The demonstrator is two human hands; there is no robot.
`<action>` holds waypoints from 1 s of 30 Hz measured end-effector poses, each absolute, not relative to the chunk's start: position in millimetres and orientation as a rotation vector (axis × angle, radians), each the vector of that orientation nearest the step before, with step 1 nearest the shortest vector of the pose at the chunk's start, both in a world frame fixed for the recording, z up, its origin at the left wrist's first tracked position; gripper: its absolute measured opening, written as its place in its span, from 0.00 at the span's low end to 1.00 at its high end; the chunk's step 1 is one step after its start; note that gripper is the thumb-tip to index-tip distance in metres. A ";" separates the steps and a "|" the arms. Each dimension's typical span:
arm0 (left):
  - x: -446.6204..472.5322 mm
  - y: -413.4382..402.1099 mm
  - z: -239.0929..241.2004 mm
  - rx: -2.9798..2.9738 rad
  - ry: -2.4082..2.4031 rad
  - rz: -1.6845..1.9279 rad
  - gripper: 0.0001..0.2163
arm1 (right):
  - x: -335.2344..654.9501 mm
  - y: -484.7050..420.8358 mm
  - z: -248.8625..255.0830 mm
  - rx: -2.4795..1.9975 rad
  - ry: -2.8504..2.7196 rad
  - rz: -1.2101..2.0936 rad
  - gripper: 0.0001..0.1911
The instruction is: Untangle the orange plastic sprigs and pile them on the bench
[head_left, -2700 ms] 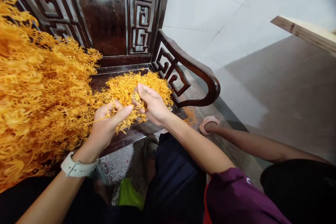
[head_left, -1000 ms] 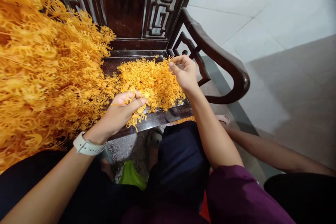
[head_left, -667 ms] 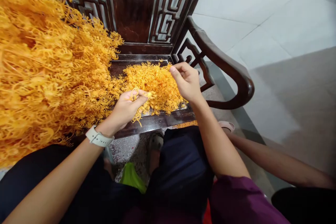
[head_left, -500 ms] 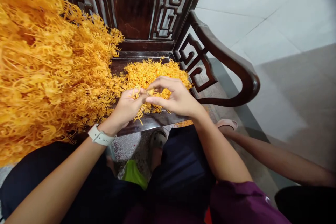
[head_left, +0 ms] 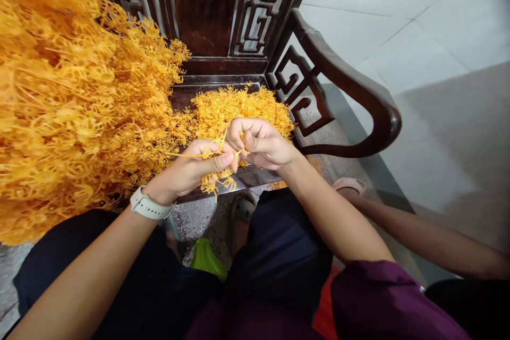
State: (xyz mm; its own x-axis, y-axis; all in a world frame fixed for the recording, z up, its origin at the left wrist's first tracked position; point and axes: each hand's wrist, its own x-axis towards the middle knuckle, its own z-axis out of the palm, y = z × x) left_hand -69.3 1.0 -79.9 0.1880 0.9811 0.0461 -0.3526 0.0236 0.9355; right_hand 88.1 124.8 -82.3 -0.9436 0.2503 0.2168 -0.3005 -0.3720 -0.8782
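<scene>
My left hand (head_left: 191,170), with a white watch on the wrist, is closed on an orange plastic sprue strip (head_left: 217,167) whose small parts hang down below the fingers. My right hand (head_left: 261,143) is curled in a fist right beside it, pinching a part at the strip's end. Both hands hover over the front edge of a dark carved wooden chair seat (head_left: 255,176). Just behind them lies a small heap of loose orange pieces (head_left: 239,106). A very large pile of orange sprue strips (head_left: 75,95) fills the left side.
The chair's carved back (head_left: 215,5) and curved armrest (head_left: 350,95) close off the far and right sides. Another person's leg (head_left: 418,234) and pink slipper (head_left: 349,185) lie on the floor at right. A green object (head_left: 205,257) sits between my knees.
My right hand went out to the small heap, then came back to my left hand and closed on the strip's end. The camera tilted a little.
</scene>
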 end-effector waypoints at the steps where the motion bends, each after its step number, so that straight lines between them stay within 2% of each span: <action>1: -69.1 0.0 -80.8 1.033 0.788 1.222 0.13 | 87.0 123.3 -83.2 0.078 -1.523 2.345 0.17; 4: -66.2 -1.9 -82.3 0.956 0.672 1.257 0.12 | 84.3 119.8 -80.8 0.081 -1.468 2.313 0.21; 8: -63.6 2.1 -83.2 0.722 0.552 1.433 0.13 | 91.1 126.7 -61.6 -0.128 -1.364 2.149 0.28; 13: -67.5 16.3 -96.9 0.564 1.004 1.572 0.08 | 117.8 176.8 -62.6 -0.607 -1.636 1.604 0.22; 17: -64.2 20.2 -104.5 0.661 1.248 1.551 0.13 | 133.8 219.2 -96.0 -0.877 -1.820 1.273 0.17; 20: -57.6 19.9 -103.9 0.676 1.260 1.511 0.18 | 138.3 227.2 -110.2 -0.907 -1.892 1.147 0.14; 23: -52.9 20.9 -104.1 0.623 1.205 1.515 0.21 | 139.4 220.5 -109.7 -0.887 -1.914 1.072 0.15; 30: -54.6 23.5 -105.7 0.604 1.110 1.526 0.12 | 134.8 197.3 -91.7 -0.759 -2.044 1.000 0.22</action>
State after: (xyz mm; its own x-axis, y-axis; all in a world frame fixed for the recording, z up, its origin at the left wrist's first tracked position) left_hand -54.6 23.5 -105.7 -0.2687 0.9453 -0.1853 -0.4672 0.0403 0.8832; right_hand 134.8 197.3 -91.7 -0.5629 0.7500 0.3472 0.1859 0.5242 -0.8310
